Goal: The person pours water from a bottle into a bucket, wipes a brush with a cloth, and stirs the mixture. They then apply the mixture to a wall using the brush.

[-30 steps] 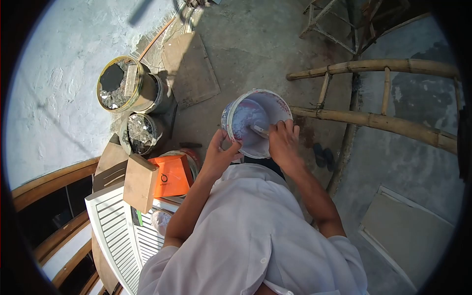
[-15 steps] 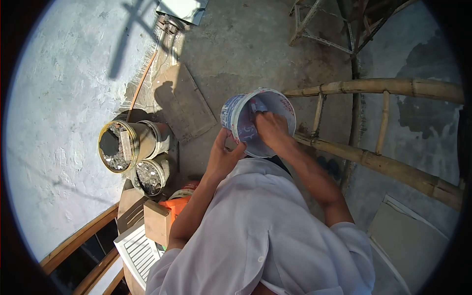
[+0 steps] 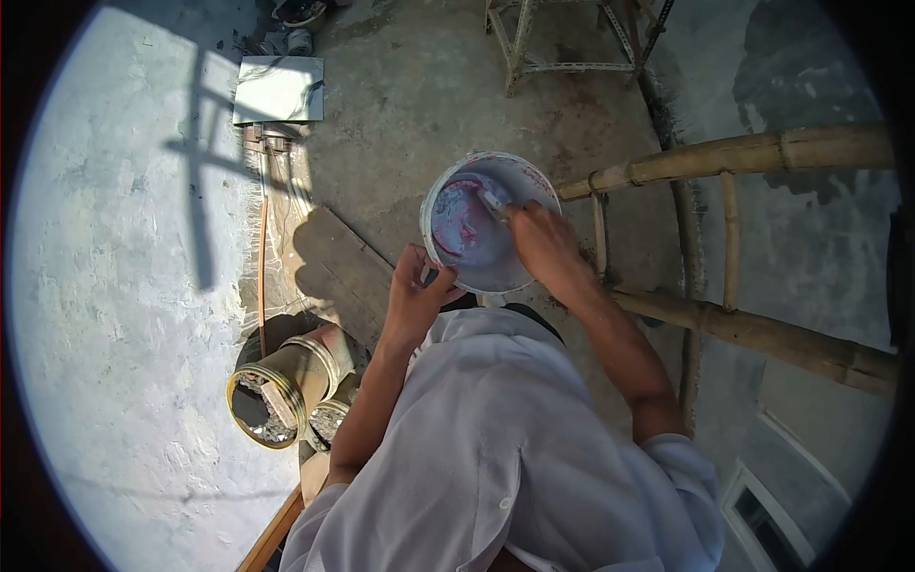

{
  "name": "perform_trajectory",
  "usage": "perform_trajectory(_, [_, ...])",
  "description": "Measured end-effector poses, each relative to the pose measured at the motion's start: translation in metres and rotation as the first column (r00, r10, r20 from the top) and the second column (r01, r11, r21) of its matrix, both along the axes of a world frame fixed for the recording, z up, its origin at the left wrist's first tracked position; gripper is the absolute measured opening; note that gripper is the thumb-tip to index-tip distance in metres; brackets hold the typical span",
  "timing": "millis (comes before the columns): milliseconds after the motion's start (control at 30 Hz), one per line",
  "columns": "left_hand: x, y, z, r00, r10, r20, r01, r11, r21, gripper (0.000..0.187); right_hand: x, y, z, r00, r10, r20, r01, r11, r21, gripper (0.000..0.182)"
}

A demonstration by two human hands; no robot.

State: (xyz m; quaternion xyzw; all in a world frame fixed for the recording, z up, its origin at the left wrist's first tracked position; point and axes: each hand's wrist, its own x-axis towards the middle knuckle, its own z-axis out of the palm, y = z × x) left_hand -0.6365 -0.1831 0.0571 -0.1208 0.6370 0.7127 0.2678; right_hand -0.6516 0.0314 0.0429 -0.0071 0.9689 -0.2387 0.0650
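A white bucket [image 3: 429, 195] tilts toward me, its inside smeared with pale, bluish and red paint-like residue. At its lower-left rim, the fingers of my left hand [image 3: 416, 294] are closed on the edge. My right hand [image 3: 545, 240] reaches inside over the right rim, wrapped round a small pale tool [image 3: 495, 204]. The tool's tip points up and left toward the inner wall; its exact kind is not clear, and my fingers cover its grip.
A bamboo ladder [image 3: 753, 334] leans at the right. Rubble-filled buckets [image 3: 267, 408] stand lower left beside the rough wall [image 3: 114, 286]. A board [image 3: 338, 272] lies on the concrete floor, a white panel [image 3: 279, 89] farther off, and a metal stand [image 3: 519, 48] at the top.
The bucket's mouth has turned to face me more, showing its inner bottom. My right hand has shifted slightly right and the tool shows more. The whole view has swung, with the rubble buckets lower.
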Motion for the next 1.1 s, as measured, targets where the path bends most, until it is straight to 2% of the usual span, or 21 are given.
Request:
perform_trajectory(100, [-0.052,0.010,-0.002,0.990,-0.131,-0.054,0.129,0.991,-0.041,0.017,-0.047,0.000,-0.001,0.994,-0.108,-0.035,0.108,0.994,0.016,0.018])
perform_trajectory(200, [-0.106,0.021,0.000,0.973,-0.206,-0.106,0.198,0.977,-0.080,0.017,-0.085,-0.011,0.005,0.996,-0.046,0.081,0.044,0.999,0.026,0.021])
perform_trajectory(300, [-0.161,0.024,0.000,0.978,-0.209,-0.010,0.209,0.978,0.020,0.021,-0.119,-0.015,0.011,0.987,-0.023,0.157,0.018,0.999,0.033,0.022])
perform_trajectory(433, [-0.224,0.030,-0.005,0.952,-0.301,-0.054,0.302,0.953,0.024,0.022,-0.150,0.006,0.027,0.969,-0.190,0.156,0.210,0.970,-0.121,0.019])
perform_trajectory(533, [-0.261,0.042,0.003,0.938,-0.346,-0.016,0.346,0.937,0.035,0.021,-0.156,0.023,0.042,0.923,-0.381,0.054,0.384,0.902,-0.197,0.021])
perform_trajectory(667, [-0.305,0.068,0.002,0.917,-0.397,-0.019,0.398,0.917,0.022,0.019,-0.161,0.050,0.061,0.806,-0.589,0.057,0.566,0.738,-0.367,0.023])
perform_trajectory(767, [-0.327,0.093,0.000,0.901,-0.433,-0.018,0.433,0.901,0.021,0.019,-0.165,0.070,0.060,0.734,-0.674,0.083,0.644,0.651,-0.402,0.023])
perform_trajectory(833, [-0.339,0.110,-0.002,0.889,-0.457,-0.029,0.457,0.889,0.028,0.019,-0.168,0.080,0.047,0.685,-0.728,0.032,0.666,0.607,-0.434,0.023])
perform_trajectory(967, [-0.359,0.142,0.003,0.870,-0.492,-0.026,0.492,0.870,0.025,0.019,-0.186,0.104,0.030,0.612,-0.788,-0.071,0.670,0.564,-0.484,0.023])
perform_trajectory(1000, [-0.364,0.152,0.003,0.870,-0.494,-0.013,0.494,0.869,0.037,0.021,-0.191,0.111,0.030,0.601,-0.799,-0.018,0.684,0.526,-0.505,0.024])
perform_trajectory(1100, [-0.381,0.179,0.000,0.852,-0.523,0.006,0.523,0.851,0.052,0.022,-0.202,0.130,0.011,0.571,-0.788,-0.229,0.678,0.610,-0.409,0.024])
